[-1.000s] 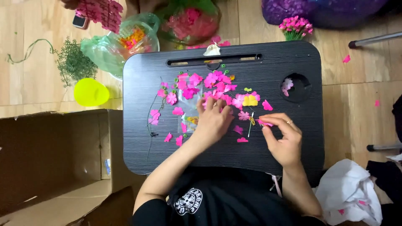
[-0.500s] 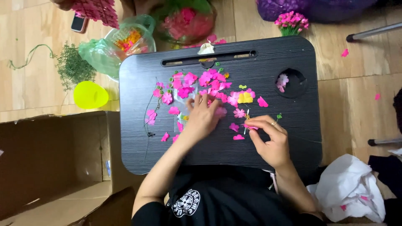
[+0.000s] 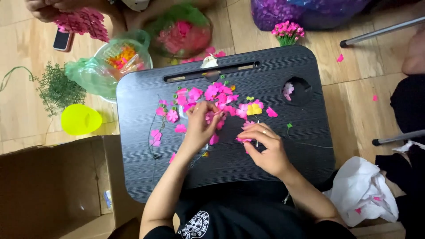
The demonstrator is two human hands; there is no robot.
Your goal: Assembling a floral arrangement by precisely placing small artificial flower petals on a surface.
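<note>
Both hands are over the black lap tray [image 3: 146, 172]. The left hand [image 3: 201, 126] lies palm down, fingers curled into the heap of pink paper petals [image 3: 212, 94], pinching at one; what exactly sits between the fingertips is hidden. Loose petals ring it: several just to its left, one under its wrist side, the thick cluster right beyond its fingertips. A yellow petal [image 3: 253, 109] lies beyond the right hand [image 3: 265, 148], which is closed in a pinch on a pink petal and a thin stem [image 3: 257, 141] standing up from its fingers. To the right of that hand, a small green bit with a thin wire [image 3: 289, 125] lies apart on the tray, and farther out is the round cup hole [image 3: 296, 91] with a pale petal inside. Beyond the tray: a green plastic bag [image 3: 88, 73], a lime-yellow lid [image 3: 81, 119], a bunch of pink flowers [image 3: 287, 32]. Top left, another person's hands [image 3: 48, 6] hold a pink bundle. A cardboard box [image 3: 53, 186] sits left of the left arm, white crumpled plastic [image 3: 363, 190] right of the right arm.
</note>
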